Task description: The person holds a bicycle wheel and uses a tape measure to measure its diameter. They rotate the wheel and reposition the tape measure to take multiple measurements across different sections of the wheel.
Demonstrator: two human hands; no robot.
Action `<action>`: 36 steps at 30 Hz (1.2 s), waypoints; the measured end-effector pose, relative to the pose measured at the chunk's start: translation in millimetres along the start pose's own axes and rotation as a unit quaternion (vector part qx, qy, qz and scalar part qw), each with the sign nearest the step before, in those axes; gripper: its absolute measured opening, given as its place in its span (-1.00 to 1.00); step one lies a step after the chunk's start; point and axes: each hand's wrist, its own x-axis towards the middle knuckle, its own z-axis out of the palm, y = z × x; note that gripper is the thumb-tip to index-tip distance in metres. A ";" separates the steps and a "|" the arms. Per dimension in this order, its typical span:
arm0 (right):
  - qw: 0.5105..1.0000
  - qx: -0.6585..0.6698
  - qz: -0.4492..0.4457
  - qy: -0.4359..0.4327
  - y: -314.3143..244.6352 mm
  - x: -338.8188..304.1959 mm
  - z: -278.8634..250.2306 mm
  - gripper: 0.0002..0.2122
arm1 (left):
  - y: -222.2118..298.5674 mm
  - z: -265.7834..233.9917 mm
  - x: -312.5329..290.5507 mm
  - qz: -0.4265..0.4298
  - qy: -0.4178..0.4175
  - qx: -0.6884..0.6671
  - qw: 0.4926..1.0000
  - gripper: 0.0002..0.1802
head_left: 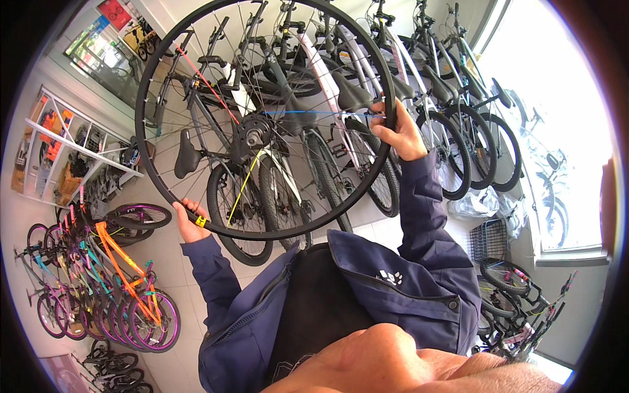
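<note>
I hold up a bare bicycle wheel [282, 234] with a black rim and no tyre. Its dark hub [254, 131] carries a toothed-looking body with an axle end facing me. Most spokes are thin and dark, but a red spoke [208, 82], a blue spoke [295, 112] and a yellow spoke [244, 188] stand out. My left hand [190, 223] is closed on the lower left of the rim, next to a small yellow label. On the right side, my right hand [406, 136] grips the rim, its fingertips inside it by the blue spoke's outer end.
Behind the wheel, several bicycles [314, 59] lean along the wall. More bicycles, among them an orange one [118, 252], stand at left. A white shelf rack [78, 147] is beyond them. At right are plastic bags [475, 204], a wire basket [489, 241] and a bright window [563, 144].
</note>
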 end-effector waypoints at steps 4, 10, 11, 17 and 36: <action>0.989 -0.136 -0.022 -0.056 -19.6 -0.3 1.0 -0.12 | 6.2 6.7 7.3 -0.003 0.010 -0.004 1.000 -0.65; 0.980 -0.197 -0.039 -0.003 -28.9 4.0 2.1 -0.10 | 8.2 10.8 9.2 -0.015 0.001 -0.019 1.000 -0.62; 0.985 -0.168 -0.048 0.004 -28.5 5.0 2.2 -0.10 | 8.2 12.3 8.5 -0.014 0.003 -0.019 1.000 -0.61; 0.998 0.042 0.031 -0.034 -11.3 -12.8 18.0 -0.19 | 10.9 27.0 7.9 0.034 -0.014 -0.061 0.997 -0.59; 0.990 -0.083 -0.022 0.108 41.3 -16.9 79.5 -0.08 | 19.4 57.4 -1.0 0.148 -0.001 -0.057 0.987 -0.53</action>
